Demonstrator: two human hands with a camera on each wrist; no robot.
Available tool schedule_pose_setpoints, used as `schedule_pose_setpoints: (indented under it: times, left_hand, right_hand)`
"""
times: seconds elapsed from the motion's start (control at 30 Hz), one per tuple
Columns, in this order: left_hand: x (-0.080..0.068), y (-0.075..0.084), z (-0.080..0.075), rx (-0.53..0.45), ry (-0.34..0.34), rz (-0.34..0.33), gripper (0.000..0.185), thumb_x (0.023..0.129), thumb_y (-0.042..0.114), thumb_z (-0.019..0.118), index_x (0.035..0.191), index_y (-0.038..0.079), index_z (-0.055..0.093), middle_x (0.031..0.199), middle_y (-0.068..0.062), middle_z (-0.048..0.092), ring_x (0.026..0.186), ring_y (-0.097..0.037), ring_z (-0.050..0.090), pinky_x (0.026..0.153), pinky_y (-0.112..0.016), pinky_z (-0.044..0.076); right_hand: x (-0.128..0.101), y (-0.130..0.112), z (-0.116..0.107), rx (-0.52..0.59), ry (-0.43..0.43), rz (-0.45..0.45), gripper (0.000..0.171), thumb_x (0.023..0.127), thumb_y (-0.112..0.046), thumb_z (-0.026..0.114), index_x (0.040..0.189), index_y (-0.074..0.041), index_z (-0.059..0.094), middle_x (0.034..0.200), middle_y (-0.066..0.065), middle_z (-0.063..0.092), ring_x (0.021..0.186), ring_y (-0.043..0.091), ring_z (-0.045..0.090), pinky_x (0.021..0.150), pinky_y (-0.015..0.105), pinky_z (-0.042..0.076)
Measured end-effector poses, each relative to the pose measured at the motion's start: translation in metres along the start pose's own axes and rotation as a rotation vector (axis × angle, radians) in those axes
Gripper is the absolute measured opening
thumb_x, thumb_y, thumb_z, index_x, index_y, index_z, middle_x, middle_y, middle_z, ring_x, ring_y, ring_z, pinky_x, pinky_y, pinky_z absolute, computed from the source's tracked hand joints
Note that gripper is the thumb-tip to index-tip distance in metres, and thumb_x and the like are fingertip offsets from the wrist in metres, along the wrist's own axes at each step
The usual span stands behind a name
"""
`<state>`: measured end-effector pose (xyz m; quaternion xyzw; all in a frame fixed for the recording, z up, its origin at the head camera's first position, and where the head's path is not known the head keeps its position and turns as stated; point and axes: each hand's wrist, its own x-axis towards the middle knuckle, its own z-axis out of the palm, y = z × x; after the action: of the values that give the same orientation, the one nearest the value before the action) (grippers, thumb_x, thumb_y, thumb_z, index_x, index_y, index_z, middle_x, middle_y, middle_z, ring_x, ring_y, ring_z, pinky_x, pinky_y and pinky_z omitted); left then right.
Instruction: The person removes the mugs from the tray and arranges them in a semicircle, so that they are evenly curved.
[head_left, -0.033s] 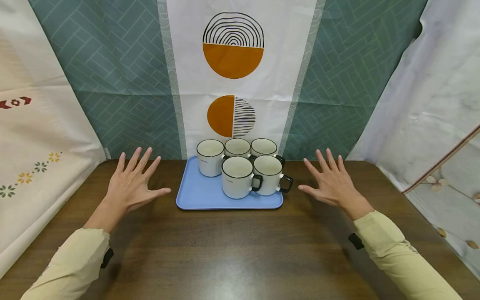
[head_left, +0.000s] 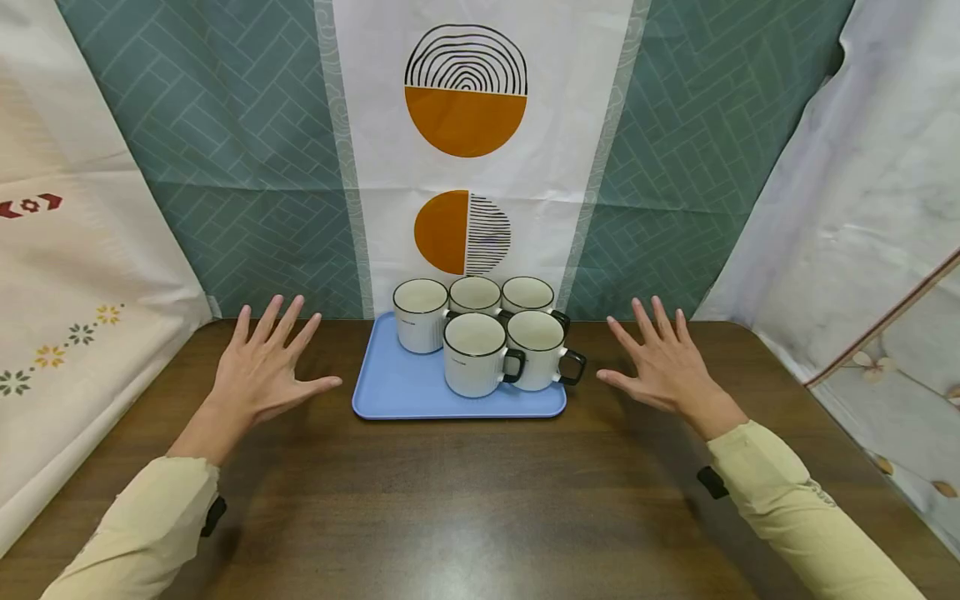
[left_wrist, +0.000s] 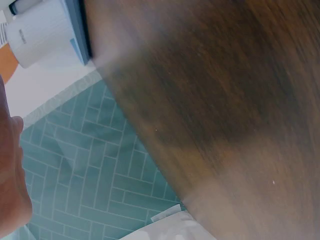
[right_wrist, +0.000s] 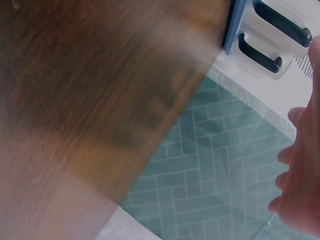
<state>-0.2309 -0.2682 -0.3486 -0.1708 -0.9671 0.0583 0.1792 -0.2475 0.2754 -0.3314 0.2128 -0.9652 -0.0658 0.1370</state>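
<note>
A blue tray (head_left: 397,387) lies at the back of the table with several white, dark-rimmed mugs on it. Two stand in front, a left mug (head_left: 472,372) and a right mug (head_left: 536,367) whose black handle points right. Three more are behind, among them the back left mug (head_left: 420,332). My left hand (head_left: 262,367) is spread left of the tray, apart from it and holding nothing. To the right of the tray, my right hand (head_left: 663,371) is likewise spread and bare. Each wrist view catches part of a hand, a tray edge (left_wrist: 77,30) and mug handles (right_wrist: 260,54).
The dark wooden table (head_left: 465,492) stretches in front of the tray. Right behind the mugs hangs a cloth (head_left: 382,125) in green and white with orange half circles. Pale cloths hang along the left side (head_left: 67,275) and right side (head_left: 862,250).
</note>
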Motion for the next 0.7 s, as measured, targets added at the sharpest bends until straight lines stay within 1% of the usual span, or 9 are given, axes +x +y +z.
schedule_pose_setpoints:
  times: [0.17,0.3,0.4,0.47,0.53,0.6,0.7]
  left_hand:
    - [0.000,0.000,0.001,0.017,-0.005,0.010,0.100,0.080,0.077,0.046,0.149,0.006,0.037,0.157,-0.020,0.020,0.144,-0.037,0.008,0.113,-0.055,-0.006]
    - [-0.003,0.000,0.001,0.015,-0.005,0.012,0.099,0.081,0.078,0.045,0.149,0.005,0.037,0.157,-0.020,0.019,0.144,-0.037,0.009,0.113,-0.056,-0.002]
    - [-0.004,0.001,0.000,-0.004,-0.003,0.004,0.098,0.082,0.076,0.046,0.149,0.005,0.036,0.157,-0.021,0.019,0.144,-0.038,0.011,0.113,-0.057,0.003]
    - [-0.003,0.003,0.000,-0.029,-0.001,-0.023,0.096,0.084,0.073,0.048,0.149,0.004,0.035,0.156,-0.022,0.020,0.142,-0.040,0.014,0.112,-0.059,0.008]
    - [-0.001,0.006,-0.001,-0.058,0.003,-0.067,0.094,0.085,0.069,0.050,0.149,0.002,0.033,0.154,-0.025,0.022,0.140,-0.044,0.019,0.109,-0.061,0.017]
    - [0.002,0.009,-0.001,-0.092,0.008,-0.122,0.092,0.087,0.064,0.052,0.150,0.001,0.029,0.153,-0.028,0.023,0.137,-0.047,0.022,0.104,-0.063,0.025]
    - [0.006,0.013,-0.003,-0.142,0.019,-0.191,0.091,0.089,0.057,0.055,0.151,-0.001,0.024,0.151,-0.032,0.023,0.132,-0.052,0.028,0.093,-0.066,0.035]
  right_hand:
    - [0.001,0.000,0.002,-0.011,0.015,-0.013,0.082,0.089,-0.066,0.049,0.149,-0.011,0.037,0.154,0.028,0.017,0.142,0.046,0.007,0.110,0.064,0.004]
    - [0.005,-0.002,0.003,-0.013,0.023,-0.038,0.082,0.089,-0.065,0.050,0.149,-0.011,0.037,0.154,0.028,0.017,0.143,0.044,0.007,0.110,0.064,0.005]
    - [0.007,-0.006,0.003,0.016,0.010,-0.043,0.081,0.090,-0.063,0.050,0.150,-0.010,0.035,0.155,0.028,0.016,0.143,0.042,0.005,0.110,0.063,0.007]
    - [0.008,-0.009,0.002,0.048,-0.004,-0.040,0.080,0.091,-0.061,0.050,0.151,-0.009,0.034,0.155,0.028,0.015,0.144,0.041,0.005,0.110,0.063,0.007]
    - [0.008,-0.012,0.001,0.085,-0.023,-0.033,0.079,0.092,-0.058,0.051,0.151,-0.008,0.032,0.156,0.028,0.014,0.144,0.041,0.005,0.111,0.062,0.007]
    - [0.007,-0.016,-0.001,0.122,-0.034,-0.032,0.079,0.093,-0.057,0.051,0.151,-0.007,0.032,0.156,0.028,0.013,0.143,0.042,0.006,0.111,0.062,0.008]
    - [0.006,-0.020,-0.002,0.177,-0.031,-0.036,0.076,0.094,-0.054,0.051,0.151,-0.006,0.032,0.155,0.028,0.015,0.143,0.042,0.008,0.111,0.061,0.009]
